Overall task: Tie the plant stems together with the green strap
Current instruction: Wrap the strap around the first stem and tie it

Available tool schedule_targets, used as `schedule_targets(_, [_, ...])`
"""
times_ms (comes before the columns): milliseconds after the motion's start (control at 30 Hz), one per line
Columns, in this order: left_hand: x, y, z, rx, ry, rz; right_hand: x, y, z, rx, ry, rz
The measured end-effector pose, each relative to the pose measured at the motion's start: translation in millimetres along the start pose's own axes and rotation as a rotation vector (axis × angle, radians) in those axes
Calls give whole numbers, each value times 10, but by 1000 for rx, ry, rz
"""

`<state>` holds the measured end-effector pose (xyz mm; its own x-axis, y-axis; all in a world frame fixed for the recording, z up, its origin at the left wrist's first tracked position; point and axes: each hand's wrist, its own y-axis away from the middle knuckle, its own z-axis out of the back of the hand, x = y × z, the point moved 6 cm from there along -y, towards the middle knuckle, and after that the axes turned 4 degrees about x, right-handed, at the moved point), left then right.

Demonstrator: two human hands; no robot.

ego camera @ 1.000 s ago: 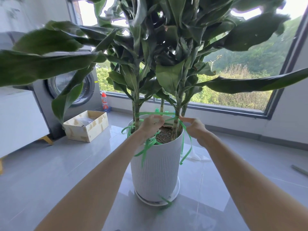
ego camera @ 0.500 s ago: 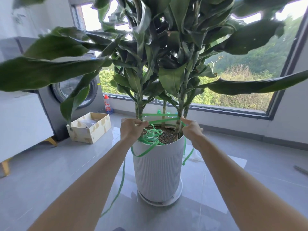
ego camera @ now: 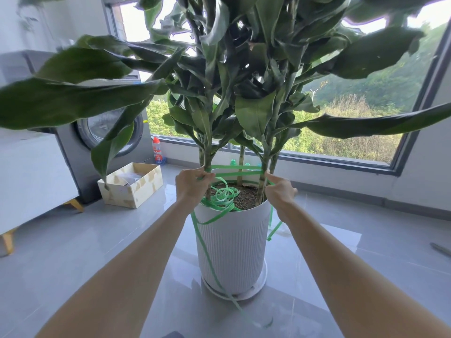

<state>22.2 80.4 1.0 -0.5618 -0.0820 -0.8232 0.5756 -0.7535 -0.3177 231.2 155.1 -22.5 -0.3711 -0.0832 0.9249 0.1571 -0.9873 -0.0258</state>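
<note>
I have the left hand [ego camera: 191, 186] curled around the flat green plastic strap [ego camera: 235, 167], fingers closed on the band right where it meets the left-hand plant stem [ego camera: 208, 152]. The right hand [ego camera: 280, 193] grips the same strap at the right-hand stem [ego camera: 266, 152], thumb pressed up against the stalk. Between my two hands the strap runs in a couple of level bands around the stems, just above the rim of the tall white ribbed plastic pot [ego camera: 231, 247]. Spare strap lies coiled on the soil, spills over the pot's near-left rim and trails down to the grey tiled floor [ego camera: 73, 252]. A short end hangs at the pot's right side. An open cardboard box [ego camera: 133, 185] sits on the floor beside the grey washing machine [ego camera: 70, 147].
</note>
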Motion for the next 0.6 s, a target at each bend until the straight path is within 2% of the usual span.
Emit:
schedule_targets(400, [3, 12, 4, 44, 145, 9, -42, -10, -48, -96, -155, 38])
schedule_targets(600, [21, -34, 11, 39, 148, 3, -14, -42, -44, -235, -169, 84])
